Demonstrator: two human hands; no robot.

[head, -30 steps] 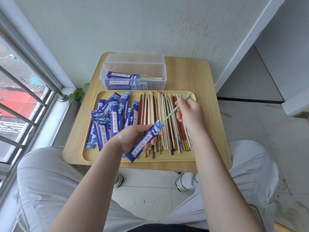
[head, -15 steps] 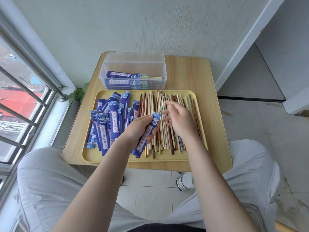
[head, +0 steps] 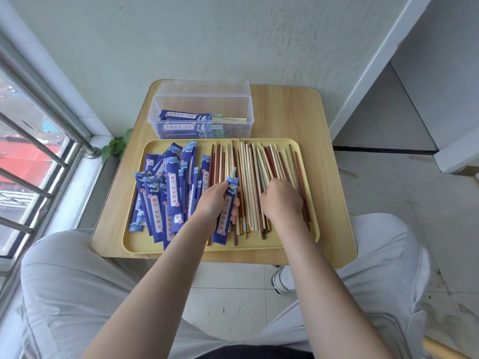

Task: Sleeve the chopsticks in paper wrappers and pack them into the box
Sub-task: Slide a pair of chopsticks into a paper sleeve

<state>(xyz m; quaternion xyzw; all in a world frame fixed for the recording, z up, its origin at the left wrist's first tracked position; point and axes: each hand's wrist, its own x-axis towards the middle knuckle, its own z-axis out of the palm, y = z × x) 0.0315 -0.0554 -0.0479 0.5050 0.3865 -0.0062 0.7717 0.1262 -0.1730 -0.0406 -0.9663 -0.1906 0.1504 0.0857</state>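
Observation:
My left hand point(head: 213, 200) grips a blue paper wrapper point(head: 225, 216) with a pale green chopstick tip point(head: 233, 172) sticking out of its top. My right hand point(head: 281, 200) lies with curled fingers on the pile of loose chopsticks point(head: 255, 172) in the right half of the yellow tray point(head: 259, 251); whether it pinches one I cannot tell. A heap of empty blue wrappers point(head: 166, 193) fills the tray's left half. The clear plastic box point(head: 202, 110) stands behind the tray and holds several sleeved chopsticks point(head: 191, 116).
The tray and box sit on a small wooden table point(head: 290, 112) against a wall. A window with metal bars point(head: 39, 146) is at the left, a small plant point(head: 116, 145) beside the table. My knees in light trousers flank the table's front edge.
The pale green chopstick slid fully into the wrapper in my left hand. My right hand let go of it and moved right and down onto the loose chopsticks.

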